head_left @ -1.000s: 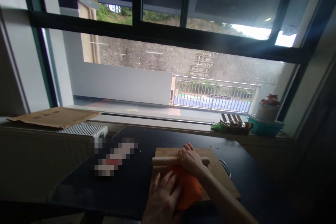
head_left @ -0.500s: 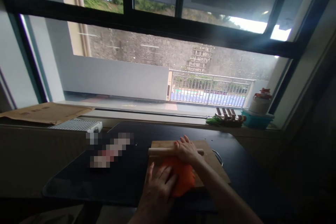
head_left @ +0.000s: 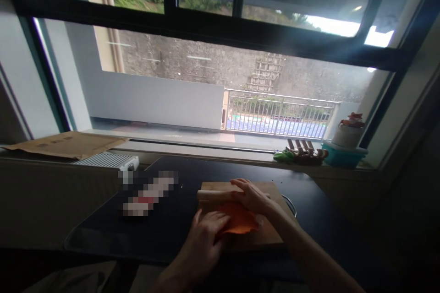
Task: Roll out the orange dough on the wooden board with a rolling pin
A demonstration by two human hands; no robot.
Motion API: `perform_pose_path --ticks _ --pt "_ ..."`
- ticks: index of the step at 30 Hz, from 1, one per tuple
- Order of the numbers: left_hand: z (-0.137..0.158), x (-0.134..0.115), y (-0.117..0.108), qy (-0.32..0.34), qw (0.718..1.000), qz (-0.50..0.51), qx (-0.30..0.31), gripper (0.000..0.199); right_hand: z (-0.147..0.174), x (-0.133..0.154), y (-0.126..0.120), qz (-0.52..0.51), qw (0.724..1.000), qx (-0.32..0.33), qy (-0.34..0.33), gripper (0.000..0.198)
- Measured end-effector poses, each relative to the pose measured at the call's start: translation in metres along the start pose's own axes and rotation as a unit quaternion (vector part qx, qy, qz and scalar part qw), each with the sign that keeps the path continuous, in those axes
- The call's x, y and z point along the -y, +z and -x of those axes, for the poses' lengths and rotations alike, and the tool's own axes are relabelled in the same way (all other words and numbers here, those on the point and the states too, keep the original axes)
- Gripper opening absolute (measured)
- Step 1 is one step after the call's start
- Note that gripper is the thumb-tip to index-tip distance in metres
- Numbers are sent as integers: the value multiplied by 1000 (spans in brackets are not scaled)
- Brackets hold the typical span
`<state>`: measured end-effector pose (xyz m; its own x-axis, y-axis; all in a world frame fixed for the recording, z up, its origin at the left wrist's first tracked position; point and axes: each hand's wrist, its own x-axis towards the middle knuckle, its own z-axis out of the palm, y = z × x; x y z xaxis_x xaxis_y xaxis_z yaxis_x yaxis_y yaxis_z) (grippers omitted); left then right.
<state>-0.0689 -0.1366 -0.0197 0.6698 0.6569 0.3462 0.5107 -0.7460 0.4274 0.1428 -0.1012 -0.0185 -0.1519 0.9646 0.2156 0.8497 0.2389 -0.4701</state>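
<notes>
A thin orange sheet, like rolled-out dough [head_left: 242, 220], lies partly on a wooden board [head_left: 256, 241]. My left hand [head_left: 205, 234] has its fingers over the sheet's left part and its thumb hidden, gripping it; the near edge looks lifted, with a dark shadow underneath. Across the far side of the board runs a pale wooden rolling pin [head_left: 215, 196]. My right hand [head_left: 252, 197] wraps over the pin's right half, fingers pointing left. The pin sits just beyond the orange sheet.
Beneath the board is a dark table [head_left: 165, 233]. A blurred-out item [head_left: 151, 194] lies to the left. On the sill stand a teal box [head_left: 343, 155] and a brown rack-like object [head_left: 305, 153]. A radiator [head_left: 106, 161] carries a brown paper sheet [head_left: 65, 142].
My left hand has gone from lying flat on the orange sheet to gripping its left part, and the near edge has risen. The right hand's fingers have drawn in on the rolling pin.
</notes>
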Motion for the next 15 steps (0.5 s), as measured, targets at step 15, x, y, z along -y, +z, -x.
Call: perform_pose_path --ticks 15 --pt "-13 9 -3 -12 973 -155 -172 33 -29 1 -23 -10 998 -40 -40 17"
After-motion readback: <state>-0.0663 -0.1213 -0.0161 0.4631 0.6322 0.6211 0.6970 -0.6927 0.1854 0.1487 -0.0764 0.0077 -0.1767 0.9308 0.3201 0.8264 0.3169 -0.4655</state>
